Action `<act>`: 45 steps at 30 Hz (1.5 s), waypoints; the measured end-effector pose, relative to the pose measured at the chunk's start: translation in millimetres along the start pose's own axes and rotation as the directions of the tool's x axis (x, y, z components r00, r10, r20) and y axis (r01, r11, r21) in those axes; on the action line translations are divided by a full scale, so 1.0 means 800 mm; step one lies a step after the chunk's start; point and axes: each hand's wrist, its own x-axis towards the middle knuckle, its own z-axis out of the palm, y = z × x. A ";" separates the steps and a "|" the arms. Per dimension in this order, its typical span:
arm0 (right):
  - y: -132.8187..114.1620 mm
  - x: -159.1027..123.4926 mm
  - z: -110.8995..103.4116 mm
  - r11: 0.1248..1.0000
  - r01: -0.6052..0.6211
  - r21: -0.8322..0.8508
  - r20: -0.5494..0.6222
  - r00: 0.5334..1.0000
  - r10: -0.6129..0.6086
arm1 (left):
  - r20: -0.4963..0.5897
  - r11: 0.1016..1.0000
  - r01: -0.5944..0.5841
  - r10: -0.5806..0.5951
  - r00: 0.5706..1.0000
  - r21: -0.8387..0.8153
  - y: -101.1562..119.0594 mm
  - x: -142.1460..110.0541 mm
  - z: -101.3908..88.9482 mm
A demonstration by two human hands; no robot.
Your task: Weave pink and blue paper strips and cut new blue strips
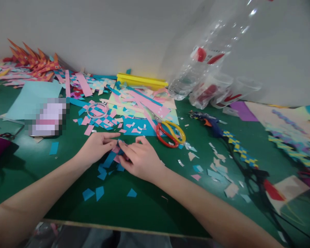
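My left hand (96,148) and my right hand (142,158) meet at the middle of the green table. Between their fingertips they pinch a small piece of interlaced blue and pink paper strips (109,160). A blue strip end slants down from it toward me, and my fingers hide part of the piece. The left index finger is stretched out above the paper. Small blue paper scraps (100,193) lie on the table just below the hands. Scissors (167,137) with one red and one yellow handle lie behind my right hand, apart from it.
Pink and blue paper pieces and a clear ring (97,110) lie behind the hands. A phone (48,119) is at left. A large plastic bottle (196,62) and plastic cups (229,91) stand by the wall. A blue glue gun (213,125) and its cable lie at right.
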 end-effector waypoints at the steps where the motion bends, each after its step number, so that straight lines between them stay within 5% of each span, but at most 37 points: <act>1: -0.003 -0.001 0.001 0.999 0.017 -0.032 0.029 0.999 -0.016 | -0.014 1.000 0.009 -0.009 1.000 -0.028 0.000 0.000 -0.001; 6: -0.006 -0.001 0.000 0.998 0.013 -0.058 0.027 1.000 -0.011 | -0.058 0.999 0.011 -0.013 0.998 -0.031 0.000 0.004 -0.007; 11: 0.006 0.004 -0.007 0.943 -0.253 0.218 -0.091 0.956 0.278 | -0.077 0.995 -0.017 0.025 0.997 0.094 0.003 0.005 -0.010; 14: 0.010 0.007 -0.007 0.859 -0.395 0.326 -0.005 0.908 0.419 | -0.064 0.992 -0.037 0.044 0.997 0.118 0.009 0.001 -0.008; 22: 0.011 0.009 -0.005 0.653 -0.568 0.501 0.222 0.814 0.537 | -0.007 0.986 -0.058 0.060 0.998 0.156 0.011 -0.003 -0.004; 27: 0.011 0.010 -0.006 0.602 -0.583 0.545 0.238 0.796 0.556 | 0.030 0.990 -0.054 0.051 0.998 0.131 0.008 -0.003 -0.002; 40: 0.006 0.011 -0.013 0.688 -0.466 0.556 0.163 0.873 0.459 | -0.006 0.991 -0.116 0.117 0.993 0.070 0.013 -0.005 -0.005; 45: 0.007 0.012 -0.011 0.573 -0.539 0.618 0.233 0.821 0.521 | -0.041 0.992 -0.113 0.115 0.992 0.064 0.012 -0.004 -0.004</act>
